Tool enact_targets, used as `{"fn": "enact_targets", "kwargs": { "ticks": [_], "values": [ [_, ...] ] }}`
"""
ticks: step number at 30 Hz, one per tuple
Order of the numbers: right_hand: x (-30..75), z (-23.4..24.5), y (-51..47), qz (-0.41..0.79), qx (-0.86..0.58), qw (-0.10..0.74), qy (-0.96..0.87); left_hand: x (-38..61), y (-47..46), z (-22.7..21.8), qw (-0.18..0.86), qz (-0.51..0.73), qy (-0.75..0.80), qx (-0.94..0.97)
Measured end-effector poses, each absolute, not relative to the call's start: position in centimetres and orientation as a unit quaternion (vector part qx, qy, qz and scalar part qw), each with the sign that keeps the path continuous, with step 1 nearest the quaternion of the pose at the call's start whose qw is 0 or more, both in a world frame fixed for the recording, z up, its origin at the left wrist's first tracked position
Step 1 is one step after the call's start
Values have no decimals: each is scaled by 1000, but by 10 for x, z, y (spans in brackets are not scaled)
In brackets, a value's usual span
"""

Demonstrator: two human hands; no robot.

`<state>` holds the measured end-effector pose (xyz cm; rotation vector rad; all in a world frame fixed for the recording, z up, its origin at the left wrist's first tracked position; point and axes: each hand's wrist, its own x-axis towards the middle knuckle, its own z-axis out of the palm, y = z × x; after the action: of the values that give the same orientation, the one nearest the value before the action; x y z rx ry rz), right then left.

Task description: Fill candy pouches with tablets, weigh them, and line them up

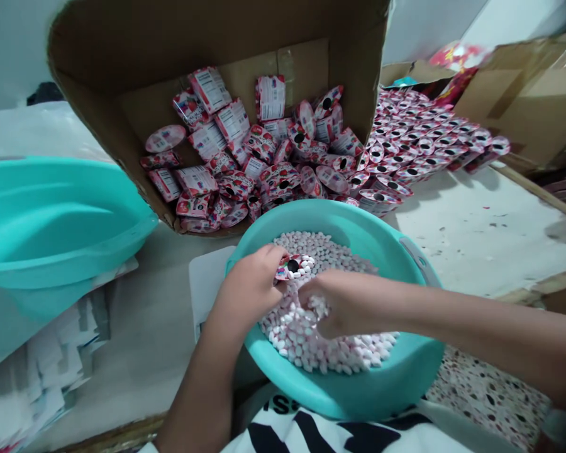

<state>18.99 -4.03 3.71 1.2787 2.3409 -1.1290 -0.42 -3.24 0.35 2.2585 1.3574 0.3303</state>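
Note:
A turquoise basin point(419, 371) in front of me holds many small white candies point(339, 352). My left hand point(259, 277) grips a small red-and-pink printed carton point(282, 271) over the candies. Its oval face points up, with a dark round hole in it and several candies lying on it. Close beside the carton, my right hand point(344, 302) reaches in from the right with curled fingers, gathering white candies in the palm. Its fingertips are partly hidden among the candies.
A tipped cardboard box point(306, 63) holds many similar cartons point(236, 185). To its right, more cartons point(419, 138) stand in packed rows on the table. Another turquoise basin point(66, 220) is at the left, above stacked pale paper pieces point(47, 371). A closed cardboard box point(532, 94) stands back right.

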Motion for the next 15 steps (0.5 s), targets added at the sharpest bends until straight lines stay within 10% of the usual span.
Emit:
{"fn": "enact_targets", "kwargs": {
  "ticks": [15],
  "values": [
    [186, 61, -10, -286, 409, -47, 865, -6, -33, 5, 231, 104, 483, 838]
  ]
}}
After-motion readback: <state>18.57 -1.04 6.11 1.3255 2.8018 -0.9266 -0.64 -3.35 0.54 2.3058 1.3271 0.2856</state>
